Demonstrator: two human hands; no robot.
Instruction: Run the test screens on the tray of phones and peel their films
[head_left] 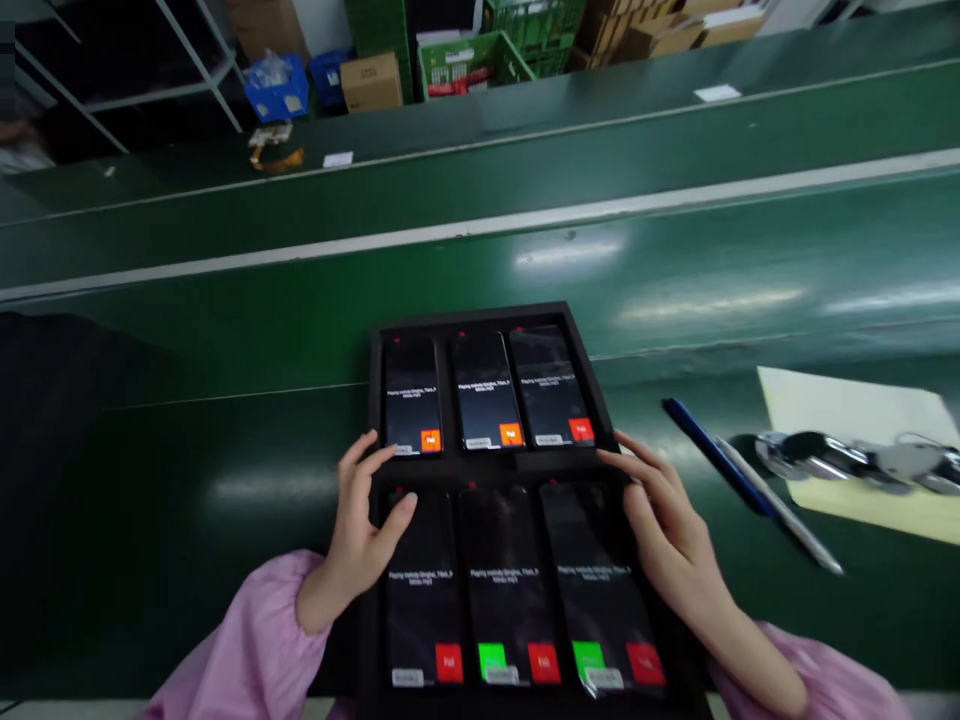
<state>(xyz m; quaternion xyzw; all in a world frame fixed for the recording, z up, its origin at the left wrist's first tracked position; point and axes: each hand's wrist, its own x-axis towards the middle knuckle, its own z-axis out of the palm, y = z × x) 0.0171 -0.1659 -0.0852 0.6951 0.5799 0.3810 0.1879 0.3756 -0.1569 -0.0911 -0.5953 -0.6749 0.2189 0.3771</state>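
Six phones [486,405] lie screen-up in a black tray [517,463] in the head view: three toward its far edge, three toward its near edge. At the tray's left edge, the left hand [361,535] reaches over the rim, thumb and fingers wide apart. At the right edge, the right hand [675,545] has thumb and fingers narrowly parted; whether it grips the tray cannot be told. Beyond that edge, a blue pen [716,455] rests on the green counter [285,440].
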